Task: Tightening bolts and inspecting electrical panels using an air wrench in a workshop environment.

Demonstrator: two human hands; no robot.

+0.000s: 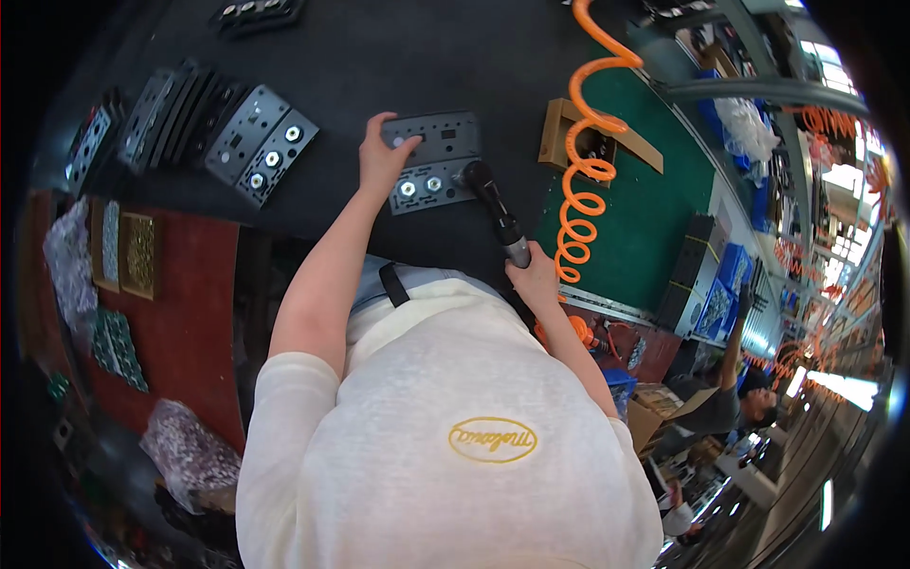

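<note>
A grey metal plate point(458, 144) with punched holes lies on the black work surface in front of me. Two shiny round nuts or fittings show along its near part. My left hand point(382, 161) grips its left edge, thumb on top and fingers at the far corner. In my right hand point(536, 278) is a black-and-grey air ratchet wrench point(502, 220), held by its rear end. The wrench's head rests over the right end of the row of fittings and hides what is beneath it.
Left stand a similar plate point(248, 142) and a row of upright plates point(166, 114). A coiled orange air hose point(580, 228) hangs at right before an open cardboard box point(559, 133) on a green mat point(654, 213). Small-parts boxes point(140, 256) lie left. A co-worker point(716, 408) is far right.
</note>
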